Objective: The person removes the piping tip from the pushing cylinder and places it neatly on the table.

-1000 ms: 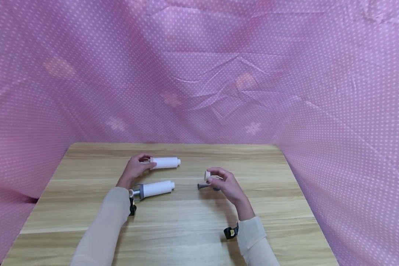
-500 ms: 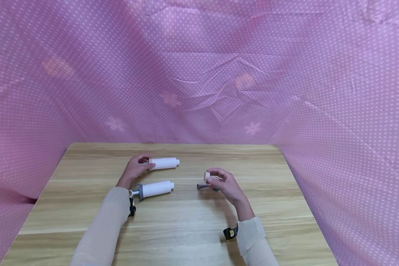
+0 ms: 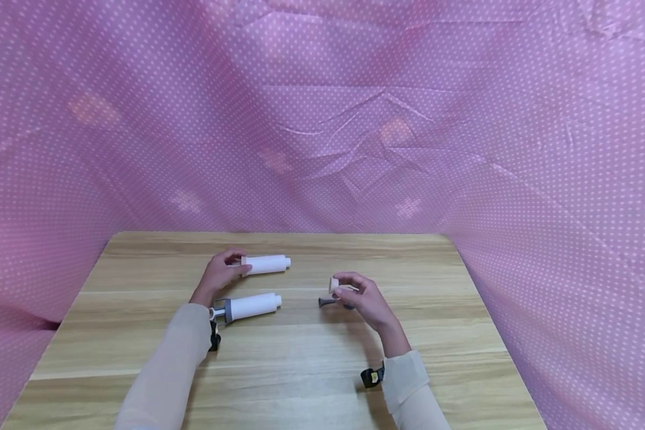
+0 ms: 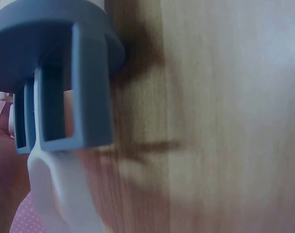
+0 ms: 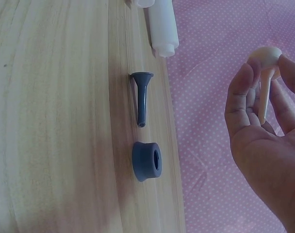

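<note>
At the back left of the table, my left hand (image 3: 218,275) grips the beige collar end of a white plunger tube (image 3: 269,263), thumb along its near side. A second white plunger tube (image 3: 254,305) lies nearer, by my left wrist. Its grey two-armed collar (image 4: 91,92) and white ring handle (image 4: 72,194) fill the left wrist view's corner. Over on the right, my right hand (image 3: 368,301) pinches a beige nozzle with a round cap (image 5: 267,57) between thumb and fingers, above the table. Its thin stem (image 5: 264,97) points toward the palm.
A grey funnel-shaped nozzle (image 5: 142,94) lies on the wooden table (image 3: 301,370) under my right hand. Beside it sits a grey ring cap (image 5: 143,162), mostly hidden by the hand in the head view. Pink dotted cloth (image 3: 322,119) hangs behind and along both sides.
</note>
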Demonstrator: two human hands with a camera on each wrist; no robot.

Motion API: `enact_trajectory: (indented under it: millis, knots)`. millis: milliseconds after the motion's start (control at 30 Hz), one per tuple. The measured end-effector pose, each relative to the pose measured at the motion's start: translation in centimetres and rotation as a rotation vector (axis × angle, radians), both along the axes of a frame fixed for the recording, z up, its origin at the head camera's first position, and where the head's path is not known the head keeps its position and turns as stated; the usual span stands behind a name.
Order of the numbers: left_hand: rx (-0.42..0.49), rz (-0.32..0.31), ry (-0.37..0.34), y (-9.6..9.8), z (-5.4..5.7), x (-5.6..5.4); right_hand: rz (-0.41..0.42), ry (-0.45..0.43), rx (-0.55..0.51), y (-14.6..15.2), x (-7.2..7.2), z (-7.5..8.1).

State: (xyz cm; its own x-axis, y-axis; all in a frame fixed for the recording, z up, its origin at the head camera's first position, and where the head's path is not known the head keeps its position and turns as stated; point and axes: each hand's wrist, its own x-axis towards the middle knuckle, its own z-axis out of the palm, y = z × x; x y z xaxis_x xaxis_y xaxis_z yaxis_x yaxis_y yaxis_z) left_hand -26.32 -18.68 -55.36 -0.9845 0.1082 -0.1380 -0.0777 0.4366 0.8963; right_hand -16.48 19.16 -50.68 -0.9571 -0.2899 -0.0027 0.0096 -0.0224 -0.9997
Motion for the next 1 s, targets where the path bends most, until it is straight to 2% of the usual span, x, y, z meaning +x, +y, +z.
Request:
enact_trajectory:
  millis: [200, 367, 433, 600, 667, 800, 900, 1000]
  knots:
    - [-0.002, 0.025, -0.011, -0.1, 0.3, 0.3, -0.003, 0.005, 0.004, -0.3, -0.1, -0.1]
    - [0.047, 0.042, 0.013, 0.0, 1.5, 0.9, 0.004, 0.010, 0.005, -0.4, -0.3, -0.1]
    - [0.043, 0.049, 0.054, 0.3, 2.2, 1.2, 0.008, 0.016, 0.006, -0.4, -0.4, -0.1]
    - [-0.024, 0.077, 0.245, 1.6, 3.7, 1.9, 0.014, 0.018, 0.004, -0.8, -0.7, 0.2]
    - [-0.040, 0.085, 0.321, 2.4, 4.3, 2.4, 0.016, 0.008, 0.000, -1.0, -0.9, 0.3]
    - [-0.038, 0.087, 0.414, 4.4, 5.3, 4.0, 0.013, 0.000, -0.004, -1.6, -1.0, 0.9]
    - [0.036, 0.087, 0.443, 6.3, 6.0, 5.4, 0.005, 0.011, -0.014, -2.1, -1.1, 1.5]
    - [0.169, 0.088, 0.425, 8.3, 6.6, 6.9, -0.008, 0.023, -0.030, -2.9, -1.1, 2.0]
